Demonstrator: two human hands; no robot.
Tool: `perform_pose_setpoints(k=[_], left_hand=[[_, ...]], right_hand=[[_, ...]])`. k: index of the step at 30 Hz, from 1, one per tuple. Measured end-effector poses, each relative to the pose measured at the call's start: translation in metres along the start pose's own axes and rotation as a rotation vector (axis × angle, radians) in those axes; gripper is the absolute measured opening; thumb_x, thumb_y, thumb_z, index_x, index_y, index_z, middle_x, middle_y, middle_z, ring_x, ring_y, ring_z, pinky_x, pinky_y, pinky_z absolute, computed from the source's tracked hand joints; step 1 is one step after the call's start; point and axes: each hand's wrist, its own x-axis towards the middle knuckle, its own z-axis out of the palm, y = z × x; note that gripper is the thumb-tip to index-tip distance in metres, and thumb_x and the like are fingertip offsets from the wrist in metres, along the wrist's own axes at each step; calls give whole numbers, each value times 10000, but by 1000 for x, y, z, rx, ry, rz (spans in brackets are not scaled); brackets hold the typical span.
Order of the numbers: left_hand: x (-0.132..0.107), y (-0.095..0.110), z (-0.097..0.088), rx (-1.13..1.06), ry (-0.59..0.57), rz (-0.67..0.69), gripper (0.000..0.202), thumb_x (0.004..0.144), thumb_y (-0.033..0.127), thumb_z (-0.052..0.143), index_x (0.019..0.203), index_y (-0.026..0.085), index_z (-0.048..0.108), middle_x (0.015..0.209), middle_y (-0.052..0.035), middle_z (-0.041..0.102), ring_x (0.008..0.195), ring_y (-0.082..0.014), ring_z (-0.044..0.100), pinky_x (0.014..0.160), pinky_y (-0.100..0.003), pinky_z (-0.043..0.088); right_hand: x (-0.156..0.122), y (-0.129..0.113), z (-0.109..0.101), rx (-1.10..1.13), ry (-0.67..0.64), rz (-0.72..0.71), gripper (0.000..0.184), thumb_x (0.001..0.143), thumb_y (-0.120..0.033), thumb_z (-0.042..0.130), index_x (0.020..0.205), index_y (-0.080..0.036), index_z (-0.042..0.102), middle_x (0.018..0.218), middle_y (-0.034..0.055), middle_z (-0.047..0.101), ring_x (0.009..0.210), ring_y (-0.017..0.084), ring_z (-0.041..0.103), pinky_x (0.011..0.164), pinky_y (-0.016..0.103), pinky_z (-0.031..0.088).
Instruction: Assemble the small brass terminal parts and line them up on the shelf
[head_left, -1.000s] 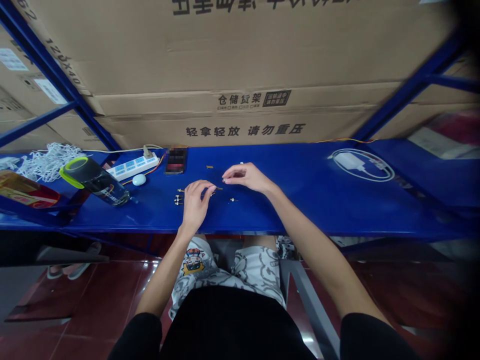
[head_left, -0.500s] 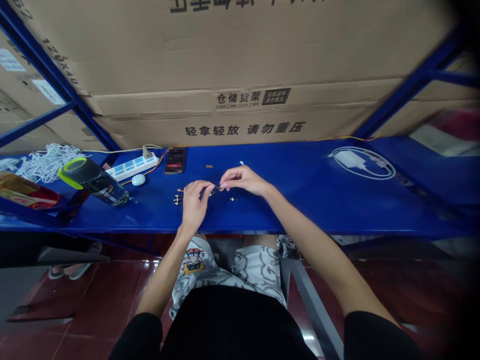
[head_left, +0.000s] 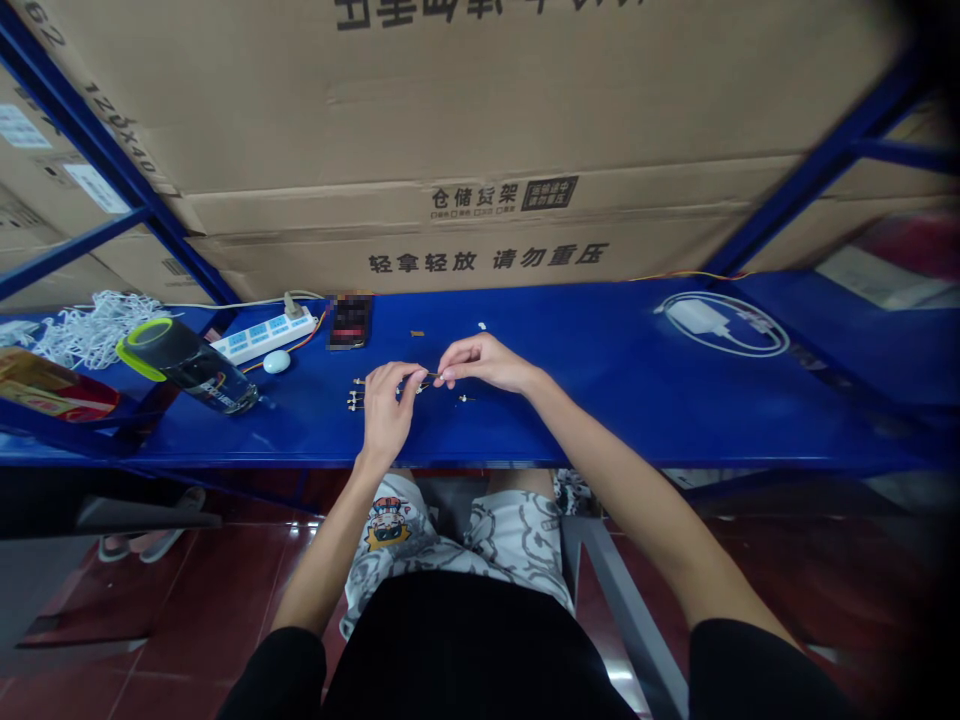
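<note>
My left hand (head_left: 386, 410) and right hand (head_left: 484, 362) are both up at a thin pin (head_left: 426, 377) over the blue desk (head_left: 615, 420). Tiny, metal-looking, exact kind too small to tell. Can't tell if it touches the desk or sits just above it.

Pin lies between the two hands, long axis roughly left-right, along the desk's front edge, slight tilt. Left fingers (head_left: 414, 372) curl in on its left end, looks pinched. Right fingertips (head_left: 444, 374) close on its right end, also looks like a pinch. Neither hand is open flat. Both hands about equally near: right comes in from the right, left from my side of the desk.

Places, all from the pin: small white-headed pins (head_left: 354, 400) in a short cluster just left of my left hand; one more pin (head_left: 466, 398) just right of it, below my right fingers; tiny brass bit (head_left: 417, 333) and white bit (head_left: 481, 325) further back. Phone (head_left: 349, 321), blurred, back left. Power strip (head_left: 264, 337), white mouse (head_left: 277, 362) and water bottle (head_left: 189, 378) further left, white cord bundle (head_left: 94, 328) past those. White charger (head_left: 697, 317) well right.

Desk front edge runs close below my left wrist. Cardboard boxes (head_left: 450, 230) stand right behind the back edge. Wide open blue room right of my right hand, up to the charger; left side crowded.
</note>
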Motion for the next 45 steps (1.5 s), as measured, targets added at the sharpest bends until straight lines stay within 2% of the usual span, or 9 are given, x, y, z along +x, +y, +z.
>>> perform_pose_setpoints(k=[9, 19, 23, 29, 39, 45], left_hand=[[0, -1, 1, -34, 1, 2, 203, 1037, 355, 551, 972, 225, 693, 965, -27, 735, 943, -205, 662, 933, -362, 450], [-1, 0, 0, -112, -16, -56, 181, 1042, 330, 538, 1009, 220, 679, 991, -32, 739, 951, -198, 673, 917, -328, 459], [-1, 0, 0, -115, -48, -102, 183, 1051, 329, 513, 1030, 228, 664, 976, -26, 746, 947, -204, 668, 909, -328, 457], [-1, 1, 0, -94, -99, -102, 197, 1066, 324, 480, 1019, 226, 645, 962, -23, 749, 921, -199, 660, 907, -331, 442], [0, 1, 0, -93, -100, -123, 185, 1066, 321, 481, 1018, 225, 632, 943, -16, 745, 882, -190, 656, 891, -319, 434], [0, 0, 0, -97, -104, -120, 189, 1066, 326, 478, 1013, 223, 627, 940, -20, 740, 893, -194, 654, 889, -318, 435]], right_hand=[[1, 3, 1, 18, 32, 0, 237, 753, -367, 853, 880, -192, 757, 851, 56, 797, 707, 147, 699, 749, 316, 568], [5, 6, 5, 48, 54, -85, 182, 800, -335, 830, 888, -196, 753, 821, 33, 785, 742, 139, 704, 732, 289, 560], [6, 7, 8, 69, 70, -103, 193, 795, -334, 836, 896, -195, 751, 823, 32, 784, 755, 143, 709, 729, 285, 556], [6, 5, 10, 79, 85, -98, 248, 782, -365, 844, 899, -177, 734, 800, 36, 774, 714, 140, 694, 711, 287, 551], [6, 6, 9, -3, 44, -88, 242, 874, -403, 756, 962, -178, 739, 853, 45, 772, 734, 135, 680, 743, 291, 542], [5, 7, 9, 19, 22, -55, 270, 854, -410, 777, 975, -174, 730, 871, 49, 771, 740, 137, 673, 740, 290, 537]])
